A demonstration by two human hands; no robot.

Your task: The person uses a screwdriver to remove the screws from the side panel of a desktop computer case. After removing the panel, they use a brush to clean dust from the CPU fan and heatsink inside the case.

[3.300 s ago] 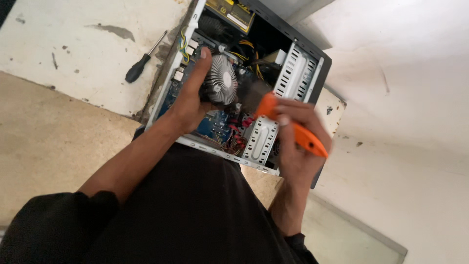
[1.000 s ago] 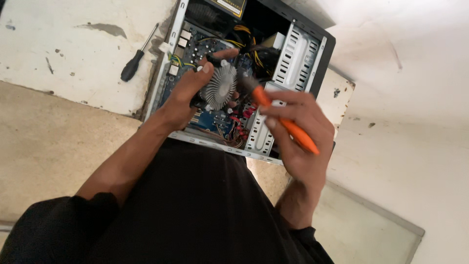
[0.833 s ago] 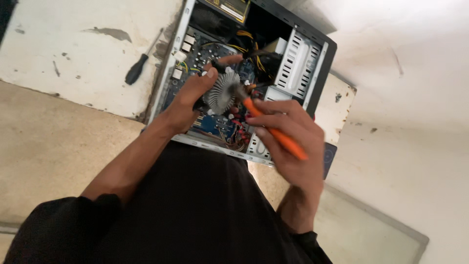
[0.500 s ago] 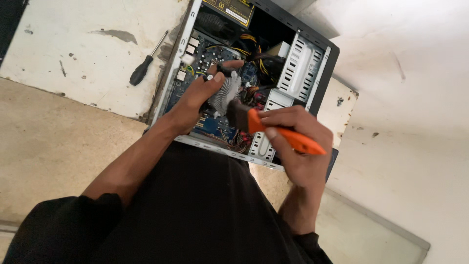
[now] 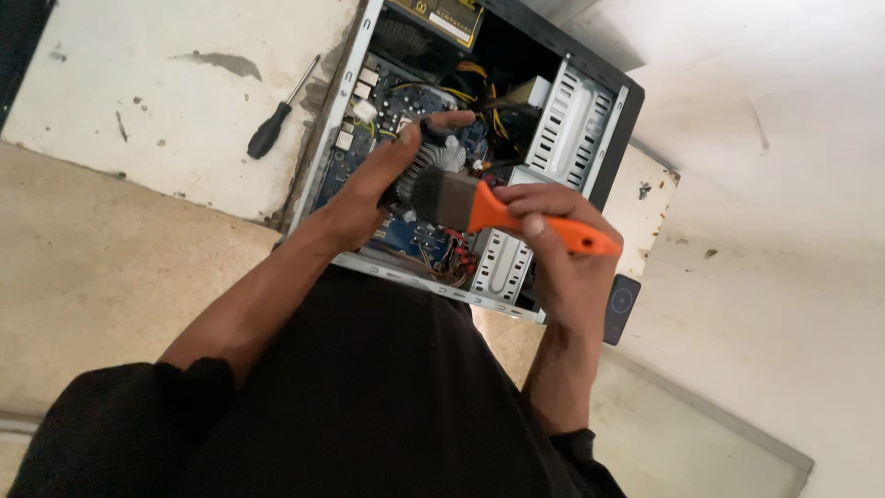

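**Brush on the cooler inside an open computer case**

The left hand point(image 5: 383, 180) is curled around the round finned cooler point(image 5: 442, 155), thumb along its near side and fingers hooked over the far edge, tilting it up off the blue motherboard point(image 5: 406, 235). The right hand point(image 5: 562, 249) is closed on the orange handle of a paintbrush point(image 5: 489, 207), thumb pressed on top; the dark bristles point toward the left hand and lie against the cooler's fins, just beside the left thumb.

Both hands work inside an open computer case point(image 5: 608, 138) lying on its side on a white, chipped counter point(image 5: 166, 111). Beyond the right hand's fingers stands the perforated metal drive cage point(image 5: 572, 115). Beyond the left hand's fingertips run yellow and black cables point(image 5: 484, 92). Red wires point(image 5: 452, 263) bunch at the case's near edge, between the two wrists.

Well apart from the left hand, out on the counter past the case wall, lies a black-handled screwdriver point(image 5: 272, 129). Just beside the right wrist, on its outer side, a small dark flat device point(image 5: 622, 309) rests on the counter's edge.
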